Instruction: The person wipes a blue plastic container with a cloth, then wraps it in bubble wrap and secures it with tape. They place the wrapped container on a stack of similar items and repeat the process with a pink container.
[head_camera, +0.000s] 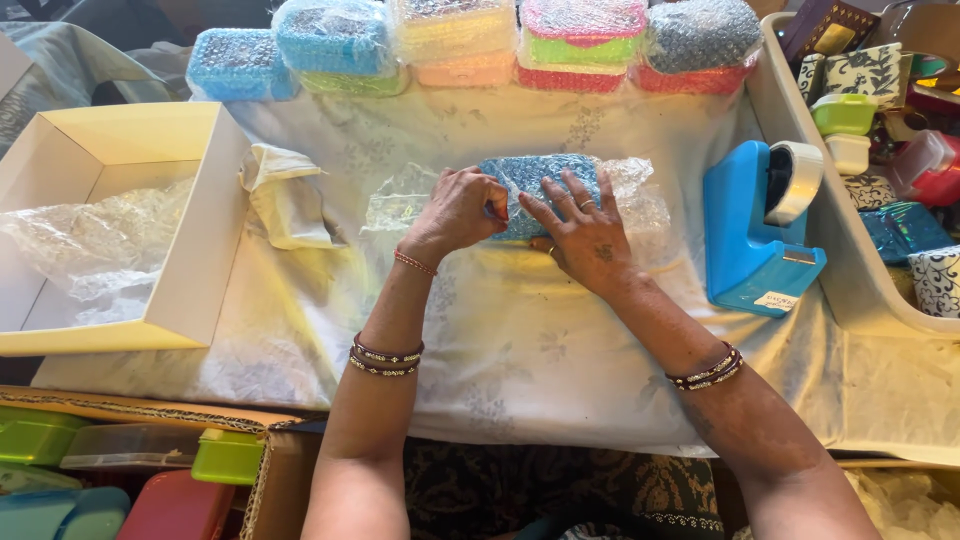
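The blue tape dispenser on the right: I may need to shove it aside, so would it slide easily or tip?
The tape dispenser looks chunky with a broad flat base, so it probably won't tip. It sits on a wrinkled white cloth, which would likely bunch up and drag rather than let it slide.

White floral cloth-covered table (520, 340) with bubble-wrapped blue box (530, 175), blue tape dispenser (750, 235), wrapped boxes (480, 40), yellow carton (190, 250).

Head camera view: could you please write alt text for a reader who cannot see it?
Two bare hands, left hand and right hand, press on a blue box lying in bubble wrap on a white cloth. A row of wrapped boxes lines the far edge, a blue tape dispenser stands at right, and an open cardboard box sits at left.
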